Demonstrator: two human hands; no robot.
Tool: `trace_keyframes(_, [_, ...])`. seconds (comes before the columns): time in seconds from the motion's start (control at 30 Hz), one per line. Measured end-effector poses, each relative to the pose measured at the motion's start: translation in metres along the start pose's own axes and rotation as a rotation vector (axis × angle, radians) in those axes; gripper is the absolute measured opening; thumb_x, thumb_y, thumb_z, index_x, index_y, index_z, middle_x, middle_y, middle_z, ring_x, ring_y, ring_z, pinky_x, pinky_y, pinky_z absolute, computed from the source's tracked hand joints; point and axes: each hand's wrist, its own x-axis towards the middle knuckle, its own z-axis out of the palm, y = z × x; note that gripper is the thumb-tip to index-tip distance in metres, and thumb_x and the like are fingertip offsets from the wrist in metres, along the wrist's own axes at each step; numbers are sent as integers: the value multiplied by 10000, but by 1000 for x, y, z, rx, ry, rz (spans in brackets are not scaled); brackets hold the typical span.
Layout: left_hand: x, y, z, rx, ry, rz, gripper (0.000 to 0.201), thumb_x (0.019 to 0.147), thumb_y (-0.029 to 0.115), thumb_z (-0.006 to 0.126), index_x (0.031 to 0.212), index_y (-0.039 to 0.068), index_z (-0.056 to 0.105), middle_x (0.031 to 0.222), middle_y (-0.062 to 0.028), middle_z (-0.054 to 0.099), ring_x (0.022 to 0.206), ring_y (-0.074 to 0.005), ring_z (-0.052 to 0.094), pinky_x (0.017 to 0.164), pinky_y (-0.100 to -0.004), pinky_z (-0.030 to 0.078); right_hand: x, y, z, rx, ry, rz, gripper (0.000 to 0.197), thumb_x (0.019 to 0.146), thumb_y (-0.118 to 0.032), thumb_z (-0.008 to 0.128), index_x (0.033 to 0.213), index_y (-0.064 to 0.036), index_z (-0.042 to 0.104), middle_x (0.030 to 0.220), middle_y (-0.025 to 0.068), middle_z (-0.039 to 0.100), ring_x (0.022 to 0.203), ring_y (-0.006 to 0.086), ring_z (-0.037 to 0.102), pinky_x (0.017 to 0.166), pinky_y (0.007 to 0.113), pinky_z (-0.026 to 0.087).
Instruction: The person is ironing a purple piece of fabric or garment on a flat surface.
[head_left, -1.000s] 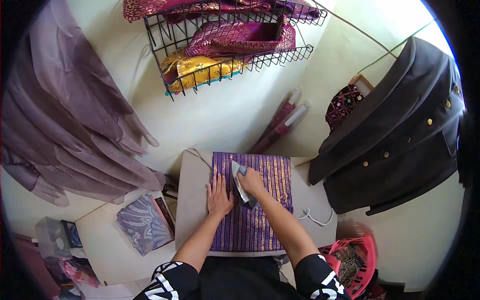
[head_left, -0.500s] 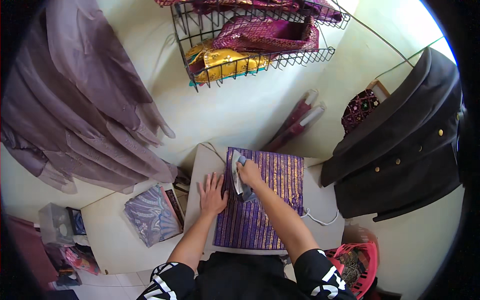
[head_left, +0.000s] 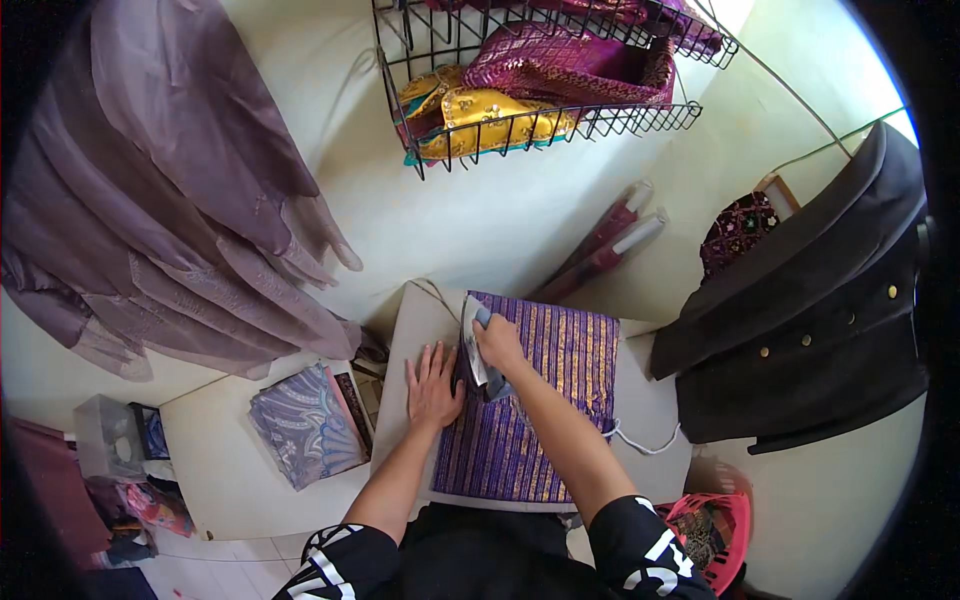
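A folded purple cloth with gold stripes (head_left: 572,375) lies flat on the pale ironing table (head_left: 398,345). My right hand (head_left: 497,345) is closed around the blue handle of an iron (head_left: 474,350), which stands on the cloth near its far left corner. Part of the iron is hidden by my hand and forearm. My left hand (head_left: 433,393) lies flat, fingers spread, on the table at the cloth's left edge, its thumb side next to the cloth. A white cord (head_left: 648,447) trails from the cloth's right side.
Left of the table, folded grey-blue patterned cloths (head_left: 308,425) rest on a white surface (head_left: 210,470). A mauve garment (head_left: 200,220) hangs at left, a dark buttoned jacket (head_left: 790,330) at right. A wire basket (head_left: 540,125) holds fabrics above. A pink laundry basket (head_left: 737,545) stands at lower right.
The whole view has shifted slightly, with the wall basket now further right. My right hand still grips the iron near the cloth's left edge, and my left hand stays flat beside it.
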Motion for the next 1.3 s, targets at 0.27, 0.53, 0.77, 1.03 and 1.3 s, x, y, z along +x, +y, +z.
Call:
trace_keyframes(0.27, [2,-3,6,-8,24,0,738,946,368,553,1606,156,300,1683,-111,221,1567,-305,145,1250,-595,58,16,-16,-6,14,62,82,460,953,-396,617,1013,58,663,990,364,675,992,531,653,911,571,513])
trace_keyframes(0.53, [-1,-6,4,5,15,-17,753,942,363,550,1612,149,281,1684,-96,232,1570,-287,143,1253,-588,60,1,-9,3,-9,47,36,455,953,-380,619,999,72,643,980,362,676,966,530,657,887,581,515])
trace_keyframes(0.77, [-1,-1,3,-75,26,-3,743,948,300,567,1604,102,279,1672,-113,254,1566,-295,158,1248,-584,78,20,-2,-1,-35,79,-34,425,953,-356,627,963,69,631,943,338,682,928,534,652,854,588,515])
trace_keyframes(1.03, [-4,-6,6,-88,89,10,797,933,325,596,1600,53,255,1666,-129,257,1561,-298,170,1249,-578,87,0,14,-43,-272,-203,-193,521,921,-437,608,1034,67,675,1008,335,687,993,496,662,920,546,512])
trace_keyframes(1.3, [-28,7,9,-139,124,-80,808,926,334,600,1589,22,258,1675,-149,221,1564,-358,129,1225,-641,48,-16,25,-81,-515,-456,-355,517,846,-479,618,1106,-43,715,1071,234,725,1026,420,685,927,515,542])
